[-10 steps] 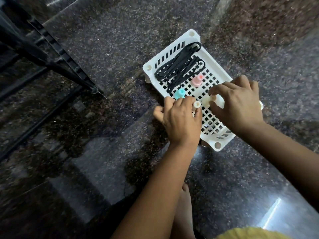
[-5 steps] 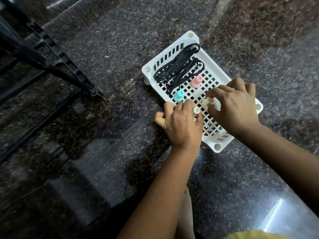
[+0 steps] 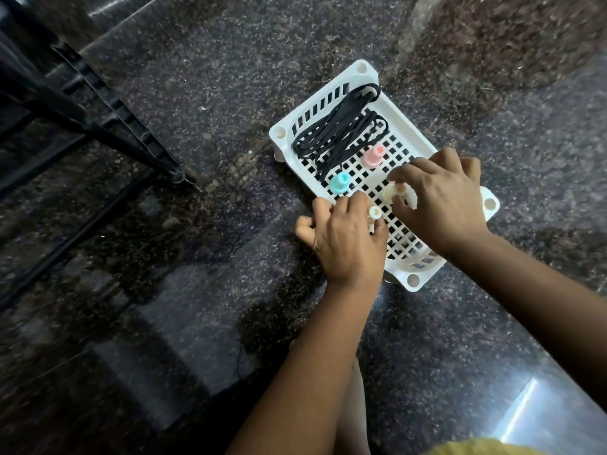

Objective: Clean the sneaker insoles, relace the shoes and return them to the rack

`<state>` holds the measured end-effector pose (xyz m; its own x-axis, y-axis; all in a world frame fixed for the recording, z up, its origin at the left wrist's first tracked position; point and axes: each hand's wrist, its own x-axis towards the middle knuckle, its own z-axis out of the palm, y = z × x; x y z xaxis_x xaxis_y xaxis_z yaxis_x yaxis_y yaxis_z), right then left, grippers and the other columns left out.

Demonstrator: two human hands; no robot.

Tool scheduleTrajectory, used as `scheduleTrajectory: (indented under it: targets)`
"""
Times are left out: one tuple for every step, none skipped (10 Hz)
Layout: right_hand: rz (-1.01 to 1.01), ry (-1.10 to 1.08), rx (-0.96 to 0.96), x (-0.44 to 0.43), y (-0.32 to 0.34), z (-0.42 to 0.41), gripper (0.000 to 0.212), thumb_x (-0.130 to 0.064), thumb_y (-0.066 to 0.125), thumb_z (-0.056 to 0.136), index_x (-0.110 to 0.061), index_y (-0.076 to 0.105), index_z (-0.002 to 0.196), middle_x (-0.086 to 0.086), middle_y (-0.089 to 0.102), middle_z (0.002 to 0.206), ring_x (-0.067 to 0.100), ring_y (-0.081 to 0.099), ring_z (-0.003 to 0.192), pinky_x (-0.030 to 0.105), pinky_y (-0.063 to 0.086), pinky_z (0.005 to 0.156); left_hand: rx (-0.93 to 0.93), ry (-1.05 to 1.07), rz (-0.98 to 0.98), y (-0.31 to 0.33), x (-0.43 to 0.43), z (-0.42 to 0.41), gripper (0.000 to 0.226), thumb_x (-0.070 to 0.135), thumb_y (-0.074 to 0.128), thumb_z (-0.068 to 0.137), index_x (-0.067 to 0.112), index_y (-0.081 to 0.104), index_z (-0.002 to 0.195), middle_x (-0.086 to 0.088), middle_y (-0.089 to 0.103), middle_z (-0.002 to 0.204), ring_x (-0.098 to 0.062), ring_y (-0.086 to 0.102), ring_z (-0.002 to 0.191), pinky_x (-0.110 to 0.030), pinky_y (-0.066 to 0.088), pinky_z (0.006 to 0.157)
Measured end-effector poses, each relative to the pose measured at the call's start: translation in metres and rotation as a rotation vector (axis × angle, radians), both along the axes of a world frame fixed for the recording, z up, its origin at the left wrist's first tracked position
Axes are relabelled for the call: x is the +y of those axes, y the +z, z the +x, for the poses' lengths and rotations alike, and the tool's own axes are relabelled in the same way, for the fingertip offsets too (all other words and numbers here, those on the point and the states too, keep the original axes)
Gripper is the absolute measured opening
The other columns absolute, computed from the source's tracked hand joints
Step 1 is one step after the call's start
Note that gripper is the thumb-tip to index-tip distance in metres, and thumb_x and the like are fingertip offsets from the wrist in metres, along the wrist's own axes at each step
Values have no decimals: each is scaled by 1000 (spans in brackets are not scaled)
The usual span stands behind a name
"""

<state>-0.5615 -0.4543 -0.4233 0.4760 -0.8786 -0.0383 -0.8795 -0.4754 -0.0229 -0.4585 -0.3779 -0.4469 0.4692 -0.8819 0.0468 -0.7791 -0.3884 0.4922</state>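
Left hand (image 3: 348,244) fingers pinching white cap (image 3: 374,212) | right hand (image 3: 443,205) clamping cream cap (image 3: 394,192) | unchanged

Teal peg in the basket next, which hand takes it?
Left, probably. The left hand sits at the basket's near-left rim, fingertips just short of the teal peg. The right hand is further off, pinching a cream peg. The left holds a small cream piece, though.

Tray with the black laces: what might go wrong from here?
1. The left hand pinches a small white peg at the near edge of the tray; dropped, it could roll onto the dark floor and be hard to spot.
2. The right hand, gripping the cream peg, may knock over the pink peg close by.
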Motion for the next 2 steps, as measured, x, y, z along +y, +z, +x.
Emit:
scheduleTrajectory:
  targets:
    - [-7, -6, -27, 0, 1, 1, 24, -29, 63, 81, -19, 66, 103, -1, 65, 97, 29, 45, 95, 41, 27, 81, 36, -35, -23, -1, 2, 2, 38, 41, 83, 60, 28, 63, 89, 13, 66, 87, -14, 48, 90, -34, 21, 77]
    - [-34, -11, -117, 8, 2, 7, 32, -36, 53, 84, -15, 65, 105, 1, 63, 102, 29, 44, 95, 39, 29, 81, 16, -85, -96, -1, 7, 9, 41, 40, 77, 67, 27, 62, 103, 9, 62, 98, -11, 40, 95, -33, 22, 79]
